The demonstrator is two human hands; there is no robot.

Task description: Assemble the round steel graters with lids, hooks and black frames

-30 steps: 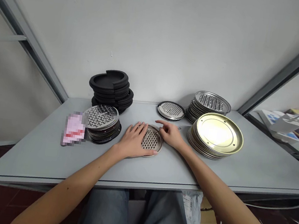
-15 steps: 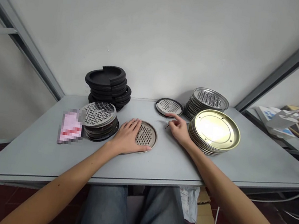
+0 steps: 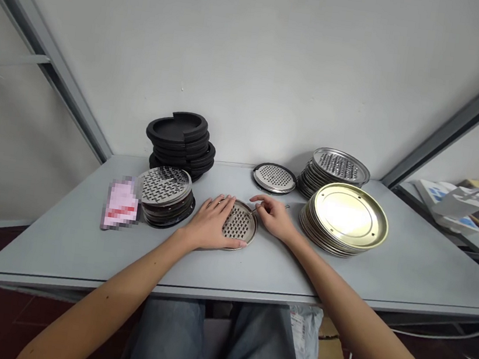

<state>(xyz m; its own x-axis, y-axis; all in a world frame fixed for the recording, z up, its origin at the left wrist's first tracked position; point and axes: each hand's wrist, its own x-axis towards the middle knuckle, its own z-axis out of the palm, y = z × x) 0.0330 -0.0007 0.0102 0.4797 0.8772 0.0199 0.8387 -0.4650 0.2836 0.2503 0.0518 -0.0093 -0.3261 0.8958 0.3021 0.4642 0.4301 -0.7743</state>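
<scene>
My left hand (image 3: pixel 211 221) lies flat over the left part of a round perforated metal disc (image 3: pixel 239 224), pressing it to the table. My right hand (image 3: pixel 275 218) sits at the disc's right rim, its fingertips pinching a thin metal wire (image 3: pixel 255 209). The wire's far end pokes out beyond my knuckles. The part under my fingers is hidden. A black-rimmed perforated disc (image 3: pixel 274 178) lies alone just beyond both hands.
A stack of gold-toned metal lids (image 3: pixel 349 214) and a stack of grater discs (image 3: pixel 337 167) stand to the right. To the left are stacked grater discs (image 3: pixel 164 187), black rubber rings (image 3: pixel 181 136) and a blurred pink packet (image 3: pixel 121 204), all on a grey table (image 3: pixel 58 244).
My right hand has moved left from the bare table to the disc's rim and now has the wire. My left hand stays on the disc. The view has shifted slightly.
</scene>
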